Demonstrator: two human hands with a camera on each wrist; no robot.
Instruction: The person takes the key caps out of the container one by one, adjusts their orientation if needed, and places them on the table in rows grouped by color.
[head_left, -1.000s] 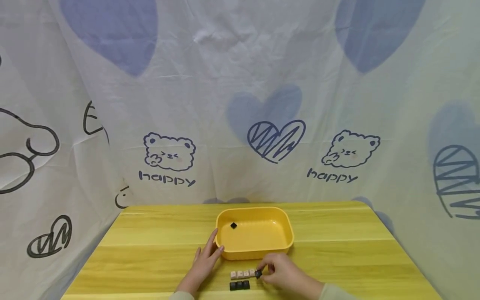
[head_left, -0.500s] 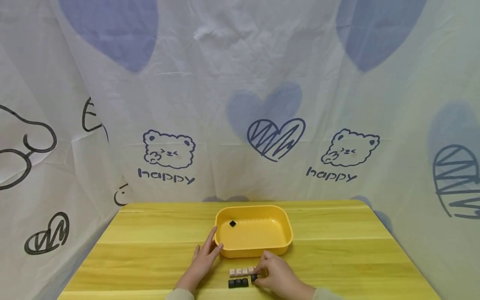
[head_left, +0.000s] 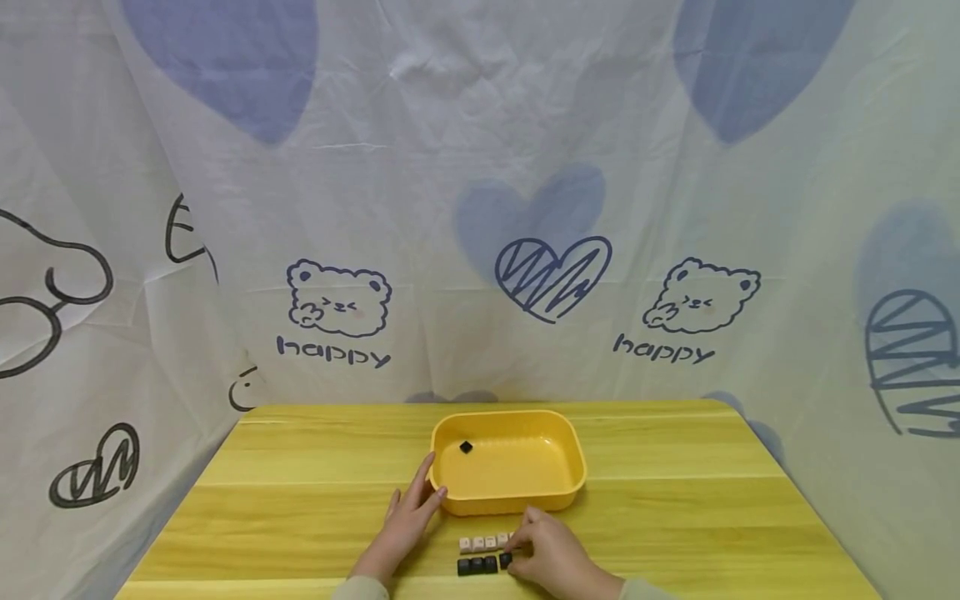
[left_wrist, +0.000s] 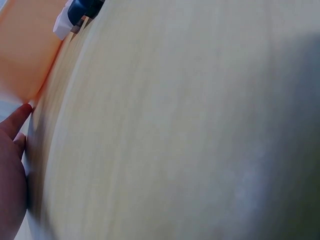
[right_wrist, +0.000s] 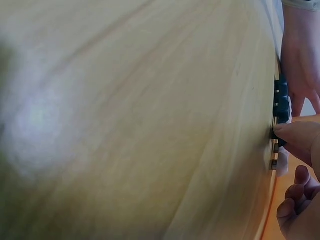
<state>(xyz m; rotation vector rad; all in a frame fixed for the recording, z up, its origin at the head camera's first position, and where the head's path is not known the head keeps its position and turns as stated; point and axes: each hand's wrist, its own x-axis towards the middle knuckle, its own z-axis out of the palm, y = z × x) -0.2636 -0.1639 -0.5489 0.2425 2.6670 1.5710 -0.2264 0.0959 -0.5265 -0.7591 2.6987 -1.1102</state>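
In the head view, my right hand [head_left: 553, 552] pinches a black keycap [head_left: 506, 561] at the right end of a row of black keycaps [head_left: 477, 566]. The held keycap sits slightly apart from that row. Just behind runs a row of white keycaps [head_left: 480, 544], its right end partly hidden by my fingers. My left hand [head_left: 403, 527] touches the left front corner of a yellow plastic basket [head_left: 517, 504], fingers extended. From the right wrist, my thumb [right_wrist: 300, 137] presses against the keycap beside the black row [right_wrist: 281, 100].
A single black keycap [head_left: 466, 447] lies inside the basket, towards its left back. The wood-grain table [head_left: 675, 500] extends to both sides. A white curtain [head_left: 450, 350] with heart and bear drawings hangs behind it.
My right hand has brought the black keycap from the end of the white row down and left, to the end of the black row. The left hand stays at the basket.
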